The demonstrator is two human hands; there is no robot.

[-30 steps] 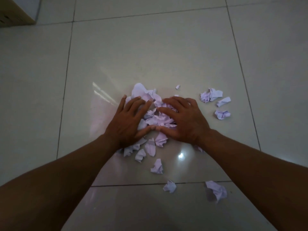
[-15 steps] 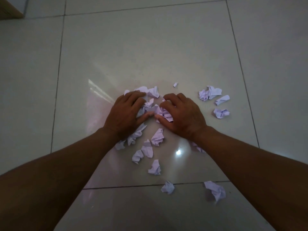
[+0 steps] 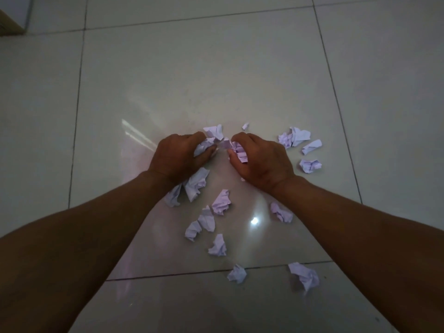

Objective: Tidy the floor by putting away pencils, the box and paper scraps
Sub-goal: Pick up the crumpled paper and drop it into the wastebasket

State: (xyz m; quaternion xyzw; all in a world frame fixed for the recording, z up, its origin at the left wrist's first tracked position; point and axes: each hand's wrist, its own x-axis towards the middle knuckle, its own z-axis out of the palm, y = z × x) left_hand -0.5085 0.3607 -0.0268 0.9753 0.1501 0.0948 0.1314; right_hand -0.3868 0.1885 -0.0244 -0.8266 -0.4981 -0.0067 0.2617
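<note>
Glossy tiled floor (image 3: pixel 216 68), dim light. My left hand (image 3: pixel 179 156) and right hand (image 3: pixel 260 159) each clench crumpled paper scraps (image 3: pixel 221 203). Light, soft, compressible; bunch them from above.

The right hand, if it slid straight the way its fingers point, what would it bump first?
Probably the left hand. The right hand curls leftward around paper scraps, with the left hand's crumpled paper just across a small gap.

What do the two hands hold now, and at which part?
Each hand is closed on crumpled paper scraps: the left hand bunches some inside its curled fingers, and the right hand does the same.
</note>
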